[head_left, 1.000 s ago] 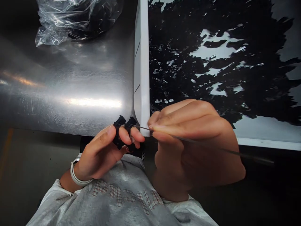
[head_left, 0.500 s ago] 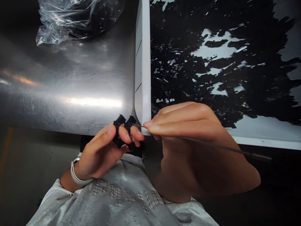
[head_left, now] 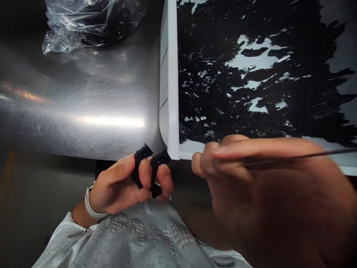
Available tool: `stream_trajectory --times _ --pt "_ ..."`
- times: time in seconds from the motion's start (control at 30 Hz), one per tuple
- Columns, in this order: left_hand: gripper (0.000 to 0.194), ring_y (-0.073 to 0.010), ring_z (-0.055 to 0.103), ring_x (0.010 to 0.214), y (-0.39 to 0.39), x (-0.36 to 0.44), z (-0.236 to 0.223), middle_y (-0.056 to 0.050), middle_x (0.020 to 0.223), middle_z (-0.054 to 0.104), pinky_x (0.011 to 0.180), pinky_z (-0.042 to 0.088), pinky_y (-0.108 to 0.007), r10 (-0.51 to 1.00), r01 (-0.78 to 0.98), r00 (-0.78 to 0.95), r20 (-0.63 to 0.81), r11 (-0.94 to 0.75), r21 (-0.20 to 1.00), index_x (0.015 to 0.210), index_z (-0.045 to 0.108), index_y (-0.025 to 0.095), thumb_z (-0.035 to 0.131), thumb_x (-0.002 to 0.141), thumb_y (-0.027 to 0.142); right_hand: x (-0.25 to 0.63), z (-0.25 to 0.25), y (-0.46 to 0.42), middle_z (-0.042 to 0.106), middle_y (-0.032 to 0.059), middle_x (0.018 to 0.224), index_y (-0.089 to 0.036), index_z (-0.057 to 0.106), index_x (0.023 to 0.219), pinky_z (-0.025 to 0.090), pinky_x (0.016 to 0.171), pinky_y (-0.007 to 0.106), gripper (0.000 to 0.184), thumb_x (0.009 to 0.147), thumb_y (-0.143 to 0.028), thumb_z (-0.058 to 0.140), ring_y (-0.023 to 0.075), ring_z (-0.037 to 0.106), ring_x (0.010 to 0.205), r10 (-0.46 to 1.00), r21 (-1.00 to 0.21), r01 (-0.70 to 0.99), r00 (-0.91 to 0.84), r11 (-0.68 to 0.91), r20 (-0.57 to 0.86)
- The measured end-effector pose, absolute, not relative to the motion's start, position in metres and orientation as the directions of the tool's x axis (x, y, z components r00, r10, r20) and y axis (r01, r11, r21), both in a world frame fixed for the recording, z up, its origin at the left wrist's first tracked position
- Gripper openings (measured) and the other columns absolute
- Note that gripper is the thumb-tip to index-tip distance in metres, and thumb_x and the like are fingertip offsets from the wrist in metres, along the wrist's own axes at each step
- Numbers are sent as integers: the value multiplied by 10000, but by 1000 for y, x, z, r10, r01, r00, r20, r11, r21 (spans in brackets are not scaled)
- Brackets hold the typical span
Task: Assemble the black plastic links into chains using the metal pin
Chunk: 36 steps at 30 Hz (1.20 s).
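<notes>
Two small black plastic parts are gripped between the fingers of my left hand, just off the table's front edge. One black part lies between thumb and index finger; the other black part sits between the following fingers. My right hand, blurred by motion, is closed around a thin metal rod, which runs back along the hand toward the right edge of the view. The rod's front tip is hidden by the fingers. A gap separates my right hand from the black parts.
A white tray at the right holds a large heap of small black parts, some with shiny metal bits. On the steel table, a clear plastic bag with dark contents lies at the back left.
My right hand has moved right, drawing the rod away from the black parts, where its tip had been. My left hand keeps both parts, turned slightly and a little lower.
</notes>
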<state>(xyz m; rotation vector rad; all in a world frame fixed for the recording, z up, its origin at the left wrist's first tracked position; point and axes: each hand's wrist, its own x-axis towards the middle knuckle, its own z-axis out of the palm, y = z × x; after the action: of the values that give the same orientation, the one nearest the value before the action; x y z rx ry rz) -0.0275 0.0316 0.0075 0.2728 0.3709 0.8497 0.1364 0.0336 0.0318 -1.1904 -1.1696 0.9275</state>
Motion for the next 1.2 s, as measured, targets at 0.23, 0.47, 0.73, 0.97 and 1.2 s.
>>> stream_trajectory --times 0.23,0.47,0.73,0.97,1.2 --pt "578 -199 537 655 27 -23 -5 -30 600 437 688 438 -355 628 -517 769 -123 723 458 525 433 223 618 892 630 154 38 41 749 -36 672 -229 583 967 650 532 203 190 1034 -56 542 157 777 590 874 -964 -267 -471 -16 116" --pt "452 -125 468 580 32 -25 3 15 612 402 694 502 -293 641 -577 748 -171 755 311 623 600 205 703 896 549 165 34 47 669 -41 646 -212 647 1068 640 492 210 154 993 -79 628 165 749 545 859 -987 -154 -500 37 110" --pt "312 -186 713 826 32 -27 3 -36 871 725 845 556 -334 614 -574 767 -188 787 228 788 726 214 706 936 488 144 25 46 712 -62 637 -236 571 859 460 335 145 193 1038 -174 607 83 617 388 931 -963 -265 -338 47 138" --pt "277 -196 717 926 32 -31 2 -33 989 747 840 613 -336 589 -572 768 -249 807 146 752 704 225 778 889 454 156 22 48 510 -62 600 -221 711 1045 432 374 215 111 1039 -230 600 106 543 442 932 -983 -175 -341 61 119" --pt "226 -163 733 952 34 -29 7 -10 1031 776 844 634 -311 636 -618 736 -233 771 154 816 774 250 726 948 426 138 32 51 444 10 717 -224 676 816 388 496 282 342 1007 -110 416 145 450 619 948 -946 -82 92 313 306"
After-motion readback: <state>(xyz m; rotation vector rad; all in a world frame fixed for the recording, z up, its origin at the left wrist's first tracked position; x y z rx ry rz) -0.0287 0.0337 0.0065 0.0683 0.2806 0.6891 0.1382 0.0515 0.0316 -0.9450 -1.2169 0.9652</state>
